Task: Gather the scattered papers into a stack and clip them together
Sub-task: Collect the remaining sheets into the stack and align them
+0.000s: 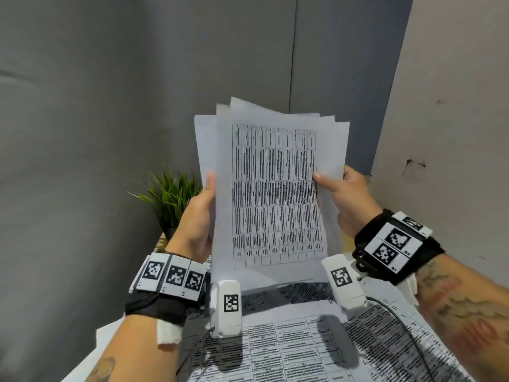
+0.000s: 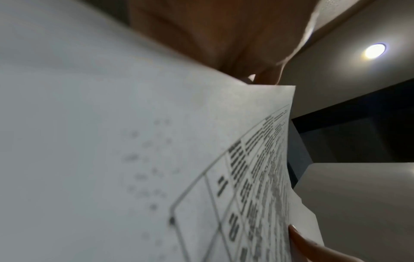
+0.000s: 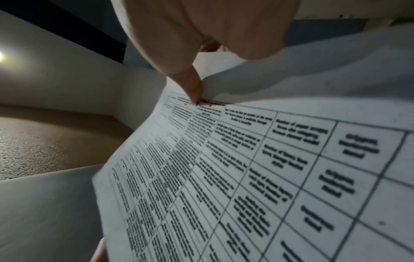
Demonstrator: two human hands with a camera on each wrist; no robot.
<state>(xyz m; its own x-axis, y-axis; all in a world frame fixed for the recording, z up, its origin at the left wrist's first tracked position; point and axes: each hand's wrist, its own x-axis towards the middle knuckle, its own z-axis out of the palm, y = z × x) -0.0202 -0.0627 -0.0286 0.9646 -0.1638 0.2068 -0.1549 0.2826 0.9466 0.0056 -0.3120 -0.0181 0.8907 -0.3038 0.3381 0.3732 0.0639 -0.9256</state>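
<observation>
I hold a loose bundle of printed sheets (image 1: 272, 188) upright above the table, their top edges uneven and fanned. My left hand (image 1: 202, 216) grips the bundle's left edge, thumb on the front sheet. My right hand (image 1: 344, 194) grips the right edge, its thumb pressed on the printed table. In the left wrist view the front sheet (image 2: 156, 159) fills the frame, with my palm (image 2: 212, 35) above it. The right wrist view shows the same sheet (image 3: 246, 168) under my thumb (image 3: 190, 85). More printed sheets (image 1: 303, 340) lie flat on the table below. No clip is visible.
A small green potted plant (image 1: 170, 197) stands at the back left of the table, close to my left hand. Grey wall panels (image 1: 110, 106) close in behind and to the left, a light wall (image 1: 454, 133) to the right. A black cable (image 1: 407, 326) crosses the lying sheets.
</observation>
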